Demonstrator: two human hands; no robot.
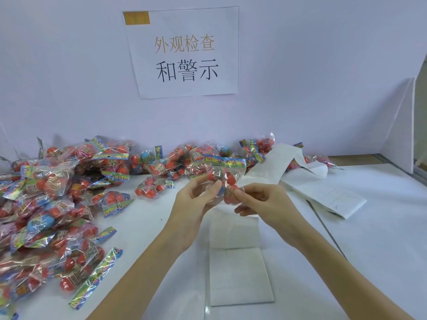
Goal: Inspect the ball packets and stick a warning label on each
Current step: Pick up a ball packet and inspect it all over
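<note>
While the left hand (pixel 193 199) gripped a ball packet (pixel 221 175) at frame centre, the right hand (pixel 261 202) pinched its lower edge. More packets (pixel 53 204) lay heaped at left.

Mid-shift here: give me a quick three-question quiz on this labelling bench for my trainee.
1. True or false: both the left hand and the right hand have a grip on the clear plastic packet of red balls.
2. Which side of the white table holds the large pile of ball packets? A) the person's left B) the person's right
3. Fill in: the long white backing-paper strip lies directly ____ the raised hands.

Key: 1 true; 2 A; 3 below.
</note>
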